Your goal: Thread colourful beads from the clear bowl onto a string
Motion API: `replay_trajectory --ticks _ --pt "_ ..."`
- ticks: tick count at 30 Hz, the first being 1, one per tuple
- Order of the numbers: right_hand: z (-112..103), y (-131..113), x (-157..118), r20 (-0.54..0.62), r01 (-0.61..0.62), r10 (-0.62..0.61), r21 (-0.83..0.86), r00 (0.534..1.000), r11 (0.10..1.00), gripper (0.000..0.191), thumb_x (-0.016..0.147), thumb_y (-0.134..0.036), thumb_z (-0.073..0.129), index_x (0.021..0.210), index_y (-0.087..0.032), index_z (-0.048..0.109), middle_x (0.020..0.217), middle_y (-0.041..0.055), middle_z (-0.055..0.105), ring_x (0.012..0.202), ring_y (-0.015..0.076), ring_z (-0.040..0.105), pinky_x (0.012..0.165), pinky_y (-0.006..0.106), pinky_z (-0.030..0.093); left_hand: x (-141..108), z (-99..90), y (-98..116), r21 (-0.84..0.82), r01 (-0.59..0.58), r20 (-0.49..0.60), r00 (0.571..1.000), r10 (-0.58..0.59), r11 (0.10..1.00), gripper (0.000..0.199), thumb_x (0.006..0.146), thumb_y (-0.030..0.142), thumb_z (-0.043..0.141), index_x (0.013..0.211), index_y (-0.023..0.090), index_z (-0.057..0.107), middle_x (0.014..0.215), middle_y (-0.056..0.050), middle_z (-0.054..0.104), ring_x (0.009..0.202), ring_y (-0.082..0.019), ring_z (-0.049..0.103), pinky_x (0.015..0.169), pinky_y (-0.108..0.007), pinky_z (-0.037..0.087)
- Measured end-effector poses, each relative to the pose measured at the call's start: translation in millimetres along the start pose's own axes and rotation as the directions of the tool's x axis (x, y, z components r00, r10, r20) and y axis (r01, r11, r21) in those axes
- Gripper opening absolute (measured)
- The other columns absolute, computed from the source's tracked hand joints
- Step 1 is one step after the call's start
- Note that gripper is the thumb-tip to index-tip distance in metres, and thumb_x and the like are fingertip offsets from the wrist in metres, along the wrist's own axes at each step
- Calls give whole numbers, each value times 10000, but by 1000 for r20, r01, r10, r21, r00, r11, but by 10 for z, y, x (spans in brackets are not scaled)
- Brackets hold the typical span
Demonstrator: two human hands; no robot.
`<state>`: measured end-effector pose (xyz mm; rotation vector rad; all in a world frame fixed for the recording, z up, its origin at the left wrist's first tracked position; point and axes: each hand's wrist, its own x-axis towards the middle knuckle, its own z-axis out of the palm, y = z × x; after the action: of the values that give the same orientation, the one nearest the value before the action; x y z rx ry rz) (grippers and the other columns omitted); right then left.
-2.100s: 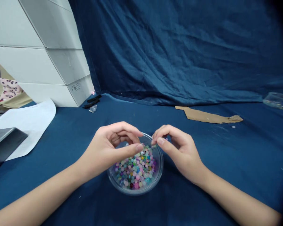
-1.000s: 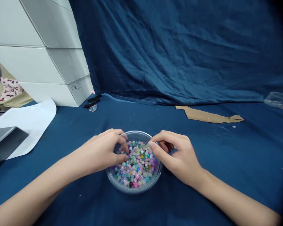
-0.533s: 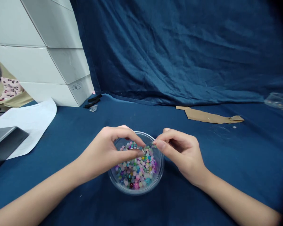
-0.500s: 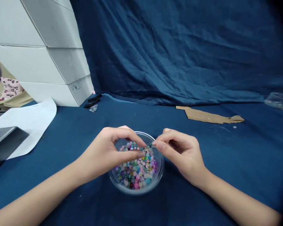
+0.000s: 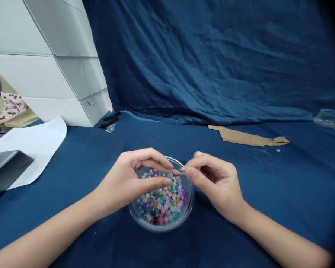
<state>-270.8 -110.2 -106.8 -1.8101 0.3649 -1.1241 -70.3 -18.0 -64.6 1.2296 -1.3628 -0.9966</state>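
Clear glass bowl (image 5: 190, 195) sits on the blue cloth-covered tabletop (image 5: 234, 230), holding a heap of round beads (image 5: 162, 206) in pink, teal, white and blue. Right hand (image 5: 219, 182) pinches a tiny greenish speck (image 5: 182, 173) between thumb and forefinger, above the bowl, too small to make out. Left hand (image 5: 125, 182) curls half-closed over the beads, its fingertips just beside that pinch; whether they hold anything cannot be told. The hands hide the bowl's far rim and some beads.

Creased navy cloth backdrop (image 5: 212, 59) behind; stacked white cartons (image 5: 44, 63) left.
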Motion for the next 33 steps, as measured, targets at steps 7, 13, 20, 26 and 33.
replay_trajectory --ticks 7,13,20,26,33 --pt "6 5 3 6 0 0 -16 1000 1000 101 959 -251 716 876 -216 762 669 -23 558 596 129 444 556 289 339 -17 25 8 -50 14 -15 1000 -14 999 273 783 159 891 885 158 638 945 -41 821 917 -163 788 832 -212 622" --pt "9 15 7 3 6 -6 -8 1000 1000 114 965 -252 713 863 -217 747 664 -31 544 600 124 437 560 285 339 -14 13 19 -23 -2 -2 1000 2 1000 272 791 178 892 885 156 637 924 -36 822 940 -168 784 859 -221 614" --pt "8 18 5 7 4 -4 5 1000 1000 87 960 -251 725 880 -228 752 676 -29 559 604 125 444 564 288 346 -10 -8 -1 -30 1 19 1000 0 1000 280 779 144 893 906 160 644 950 -29 820 963 -167 777 863 -217 611" --pt "0 9 10 8 0 0 -5 1000 1000 100 965 -249 719 875 -225 756 662 -35 540 604 122 433 564 286 335 -8 -13 -15 -24 -17 14 1000 17 1000 285 767 137 899 901 159 649 944 -26 819 946 -162 777 865 -215 610" --pt "12 18 5 4 -38 38 -12 999 999 131 969 -271 715 850 -222 738 669 -33 549 603 125 431 559 286 337 -9 -10 -6 -21 -9 23 1000 9 1000 274 775 132 892 894 161 648 936 -27 821 963 -165 776 879 -220 612"
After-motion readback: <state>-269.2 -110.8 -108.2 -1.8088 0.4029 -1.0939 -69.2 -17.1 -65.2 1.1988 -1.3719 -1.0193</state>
